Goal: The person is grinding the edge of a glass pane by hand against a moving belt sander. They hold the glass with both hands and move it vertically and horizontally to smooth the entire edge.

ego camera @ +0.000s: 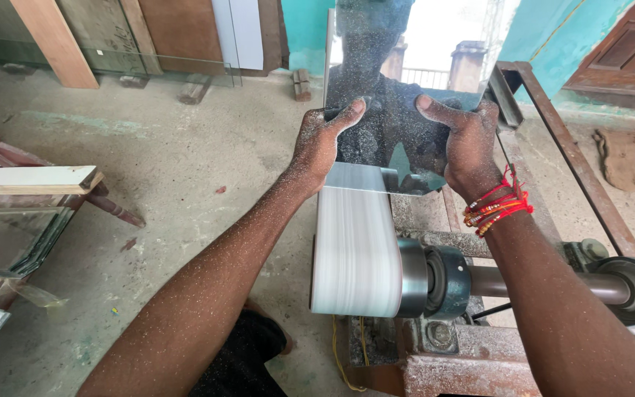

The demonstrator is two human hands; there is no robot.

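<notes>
Both forearms, nearest the lens, are dusted all over with fine pale grit, and the right one carries red thread bands [497,209] at the wrist. Beyond them, the concrete floor [185,169] is rough, grey-green and stained. Largest of the worked items is a flat mirror pane [391,125], glossy, speckled with dust, standing near upright with one lower corner cut at an angle. Its bottom edge rests against the top of a white sanding belt [354,242], smooth and faintly streaked, which runs over a metal drum [413,278] on a steel shaft [545,283]. Carrying these is a rusty, grit-caked iron frame [575,158]. Left hand [321,143] holds the pane's left edge, thumb across the face, fingers behind; this grip is closed firmly on the glass. Right hand [468,143] does likewise on the right edge, thumb pointing inward, its grip also closed on the pane. Between the two grips the pane sits centred, directly above the belt. At far left, a pale wooden plank [31,179] lies on stacked glass sheets [9,239].
</notes>
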